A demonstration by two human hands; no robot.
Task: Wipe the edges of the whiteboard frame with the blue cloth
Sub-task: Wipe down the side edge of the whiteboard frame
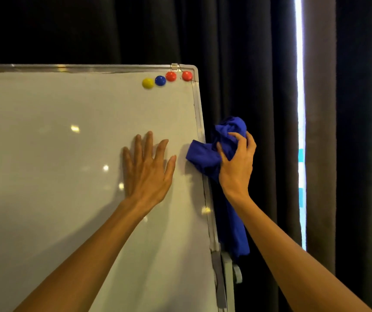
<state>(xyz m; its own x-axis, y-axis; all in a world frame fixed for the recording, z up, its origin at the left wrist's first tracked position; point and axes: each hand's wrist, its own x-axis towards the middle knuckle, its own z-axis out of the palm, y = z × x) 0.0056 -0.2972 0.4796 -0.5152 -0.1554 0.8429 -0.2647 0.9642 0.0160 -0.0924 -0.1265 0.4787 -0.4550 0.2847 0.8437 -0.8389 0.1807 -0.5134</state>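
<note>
Head view: right hand (236, 163) bunching blue cloth (205, 155) against near-vertical right frame edge (199, 122); left hand (146, 170) flat, spread, bracing board beside it.

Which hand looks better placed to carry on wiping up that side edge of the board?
The right hand: it grips the blue cloth against the frame's right edge. The left hand lies flat on the board, empty.

Behind everything I see dark curtains (243, 52) hanging in heavy vertical folds, filling the wall from top to bottom; at my right a narrow gap (300, 122) between two panels lets in a bright white strip of light; the room itself is dim.
</note>
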